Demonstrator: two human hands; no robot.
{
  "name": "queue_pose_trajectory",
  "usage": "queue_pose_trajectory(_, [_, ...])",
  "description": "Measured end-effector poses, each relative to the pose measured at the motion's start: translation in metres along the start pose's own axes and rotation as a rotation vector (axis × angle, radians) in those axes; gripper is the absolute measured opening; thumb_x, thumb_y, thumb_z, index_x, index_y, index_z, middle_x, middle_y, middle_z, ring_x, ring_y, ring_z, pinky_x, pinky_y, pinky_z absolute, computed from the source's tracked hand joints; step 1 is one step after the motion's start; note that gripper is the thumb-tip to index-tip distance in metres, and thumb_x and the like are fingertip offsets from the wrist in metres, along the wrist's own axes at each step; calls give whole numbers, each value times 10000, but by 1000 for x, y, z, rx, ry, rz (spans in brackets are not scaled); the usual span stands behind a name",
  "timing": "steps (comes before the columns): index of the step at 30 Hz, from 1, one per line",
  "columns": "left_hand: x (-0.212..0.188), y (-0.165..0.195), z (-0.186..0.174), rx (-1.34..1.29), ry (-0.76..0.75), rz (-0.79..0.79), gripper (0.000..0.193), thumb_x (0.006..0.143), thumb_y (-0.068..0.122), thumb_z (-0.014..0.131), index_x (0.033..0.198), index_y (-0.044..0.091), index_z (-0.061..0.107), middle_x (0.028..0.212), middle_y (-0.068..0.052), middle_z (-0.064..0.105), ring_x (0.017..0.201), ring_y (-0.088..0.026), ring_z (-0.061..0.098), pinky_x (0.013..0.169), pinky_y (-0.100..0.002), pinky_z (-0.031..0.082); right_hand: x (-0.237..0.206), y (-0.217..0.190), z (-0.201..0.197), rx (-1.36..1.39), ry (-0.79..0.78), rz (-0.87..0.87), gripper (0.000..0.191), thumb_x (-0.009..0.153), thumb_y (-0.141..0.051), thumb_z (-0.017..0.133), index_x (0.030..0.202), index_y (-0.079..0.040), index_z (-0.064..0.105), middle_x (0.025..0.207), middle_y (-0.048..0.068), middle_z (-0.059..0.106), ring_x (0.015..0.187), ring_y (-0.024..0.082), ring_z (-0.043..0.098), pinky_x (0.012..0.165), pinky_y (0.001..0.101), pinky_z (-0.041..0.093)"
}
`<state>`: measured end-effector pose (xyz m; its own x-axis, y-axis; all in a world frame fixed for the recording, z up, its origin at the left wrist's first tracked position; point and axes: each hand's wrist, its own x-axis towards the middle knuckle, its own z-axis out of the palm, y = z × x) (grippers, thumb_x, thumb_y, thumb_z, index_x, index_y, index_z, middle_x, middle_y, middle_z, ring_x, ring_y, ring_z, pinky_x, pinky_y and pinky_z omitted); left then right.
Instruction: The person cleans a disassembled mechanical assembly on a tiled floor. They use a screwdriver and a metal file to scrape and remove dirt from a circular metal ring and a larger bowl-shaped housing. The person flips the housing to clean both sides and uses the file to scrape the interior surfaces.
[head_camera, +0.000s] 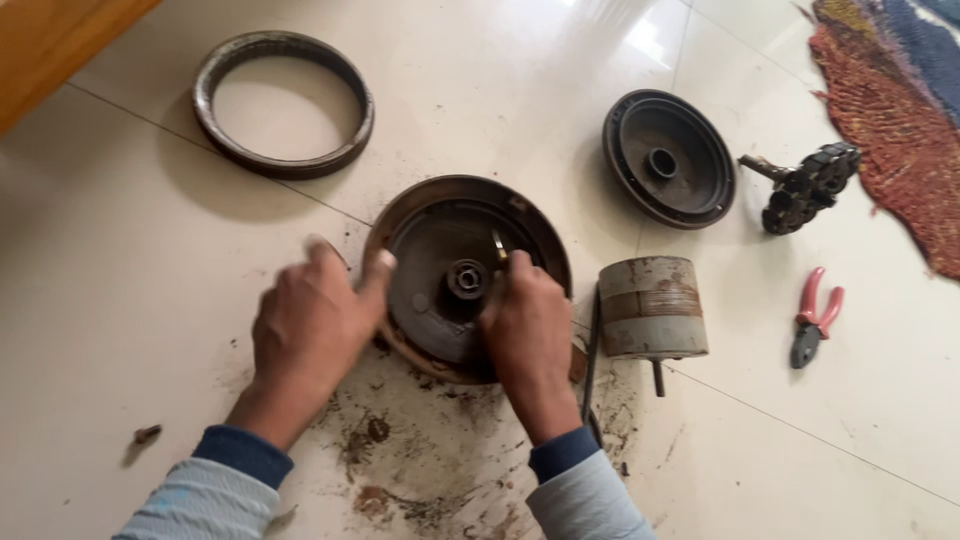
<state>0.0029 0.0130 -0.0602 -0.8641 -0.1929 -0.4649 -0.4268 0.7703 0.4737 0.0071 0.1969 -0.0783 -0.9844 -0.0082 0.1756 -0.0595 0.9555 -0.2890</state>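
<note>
Round motor cover (440, 262) on the floor (120, 260), steadied at its rim by the left hand (312, 325); right hand (527, 322) clamped on a small tool (498, 246) beside the hub (466, 279). The cover is best held flat.

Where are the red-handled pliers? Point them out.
In the head view the red-handled pliers lie on the tiled floor at the right, just right of the grey metal cylinder, below the dark wound rotor.
</note>
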Motion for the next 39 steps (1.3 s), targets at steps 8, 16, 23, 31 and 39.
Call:
queue_pose_trajectory(8, [-1,8,11,-116,-132,-73,328,1043,370,517,1107,75,646,786,-85,713,703,-223,710,692,-403,584,1,2,11,231,-47,-202,56,946,-40,652,976,-15,692,758,138,711,572,229,673,485,331,543])
queue_pose_trajectory(16, [17,7,2,-78,90,126,355,1075,333,438,1218,109,673,931,-182,766,872,-354,778,805,-462,628,3,-7,-4,359,105,-424,96,955,-43,654,1026,5,698,811,168,712,687,273,679,609,380,553])
queue_pose_trajectory(23, [8,7,-2,-9,173,151,343,1025,362,507,1146,114,710,952,-215,738,919,-435,714,809,-536,582,1,-8,-7,108,61,-177,237,863,10,633,1086,-16,711,853,234,703,655,367,685,550,437,554])
queue_pose_trajectory(31, [-13,12,-2,52,-9,25,440,1020,463,525,1027,71,726,961,-210,741,906,-390,746,837,-492,598,0,6,8,-48,-38,-27,332,914,66,572,1228,22,670,950,271,688,522,253,678,396,296,564])
queue_pose_trajectory(39, [-9,9,12,-125,-116,-4,354,1046,321,480,1027,36,687,902,-222,766,829,-350,790,816,-469,631,7,2,-10,131,-14,-165,269,907,33,632,1141,-52,734,979,180,728,691,251,735,584,329,610])
